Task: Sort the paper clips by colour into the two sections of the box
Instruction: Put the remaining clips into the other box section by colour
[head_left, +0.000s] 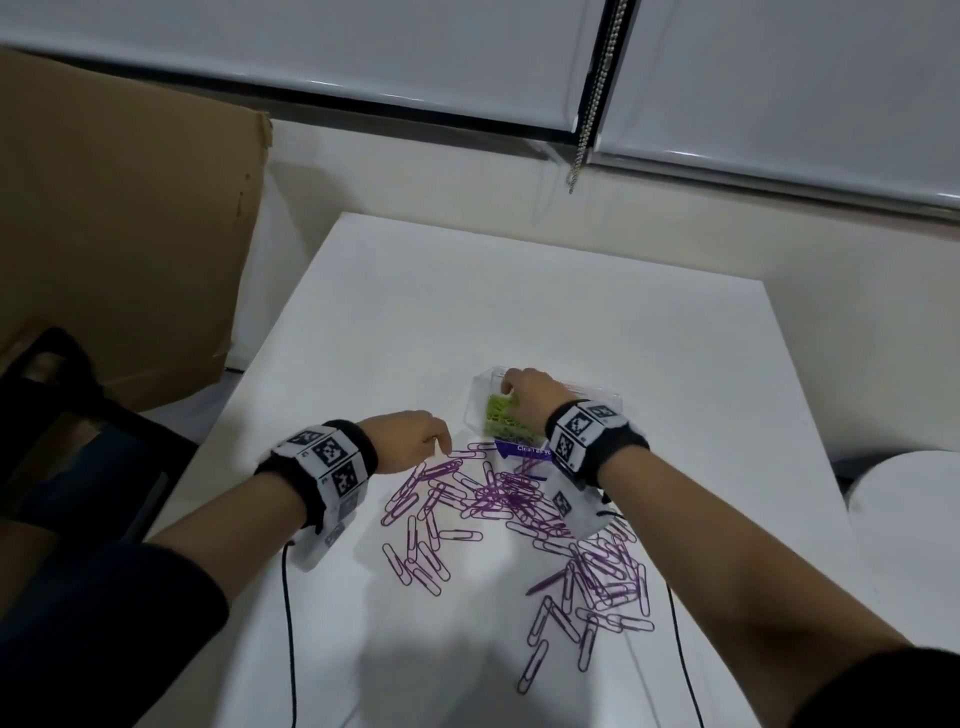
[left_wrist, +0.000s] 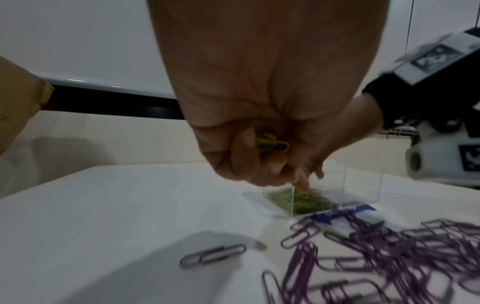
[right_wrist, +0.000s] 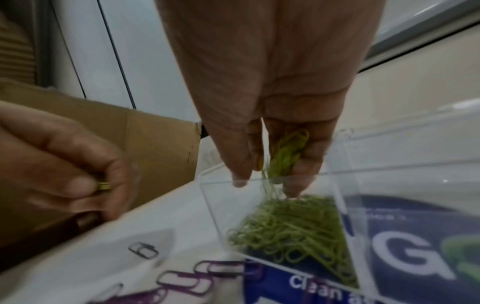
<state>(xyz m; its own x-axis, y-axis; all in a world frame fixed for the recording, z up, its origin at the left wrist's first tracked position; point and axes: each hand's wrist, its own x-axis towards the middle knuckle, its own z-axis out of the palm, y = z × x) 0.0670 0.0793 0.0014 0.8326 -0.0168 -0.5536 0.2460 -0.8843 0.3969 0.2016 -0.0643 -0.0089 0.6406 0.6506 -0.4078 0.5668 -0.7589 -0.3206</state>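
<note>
While clamping a small bunch of green clips (right_wrist: 288, 152) between thumb and fingers, reaches with the right grip (head_left: 530, 395) into the clear box (head_left: 602, 396), fingertips (right_wrist: 240, 181) just inside the rim and directly above the green pile (right_wrist: 293, 230) lying in one of the box's two sections. Holds a second green bunch (left_wrist: 271, 144) in the left grip (head_left: 410, 436), curled tight round it, just beside the box on that same section's side and not yet over the rim. Shows, through the floor of the box's other section, only a blue printed label (right_wrist: 405, 246); no clips to be made out there. Leaves the purple clips (head_left: 509, 499) scattered over the white worktop (head_left: 519, 291) on the near side of the box, the closest of them lying against the label's edge, none inside the box as far as can be seen.

Reads as the tail end of the green step: no loose green visible outside the box apart from the two held bunches. Calls next for parting the right fingers so the bunch drops inside that section's walls rather than across the divider, then for carrying the left grip over the same section and releasing there. Worth expecting hooked clips to cling to the fingers or to each other. Only afterwards, gathering purple for the other section.
</note>
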